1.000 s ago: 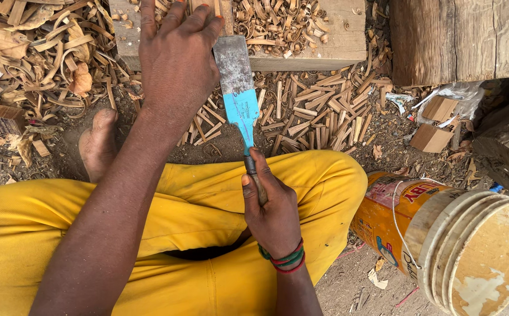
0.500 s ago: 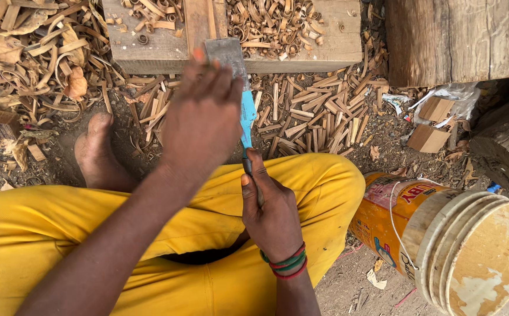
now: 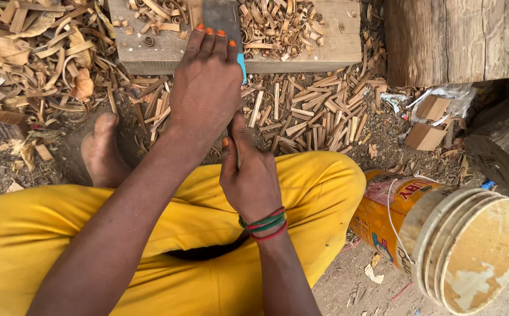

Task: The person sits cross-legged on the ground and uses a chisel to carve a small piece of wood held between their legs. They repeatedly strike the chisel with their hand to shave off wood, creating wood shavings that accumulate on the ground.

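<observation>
— Lying on its side at the lower right, a yellow bucket (image 3: 383,219) is seen on the dirt; can its contents be made out?

— Pale round wooden discs (image 3: 477,251) are stacked in its mouth, so the inside is hidden; nothing further can be told.

— And the larger things beyond it?

— A heavy log (image 3: 453,38) is set at the upper right; a grey wooden block (image 3: 325,50) lies across the top, strewn with curled shavings (image 3: 272,23); split wood slivers (image 3: 319,117) are scattered on the ground in front of it; a crumpled bag with cardboard scraps (image 3: 430,123) is left beside the log.

— Where is the broad chisel (image 3: 222,17) found?

— Its grey blade is stood on the block, with a blue band visible just below; the rest is covered by the hands.

— How are the fingers placed?

— The left hand (image 3: 205,88) is laid flat over the blade, its fingers (image 3: 210,44) pressed together and pointed forward, orange nails at the blade's lower part; the right hand (image 3: 251,178) is wrapped round the handle nearer the body, thumb stretched upward along it, above the yellow trousers (image 3: 319,187); coloured bands (image 3: 263,225) are worn at that wrist.
</observation>
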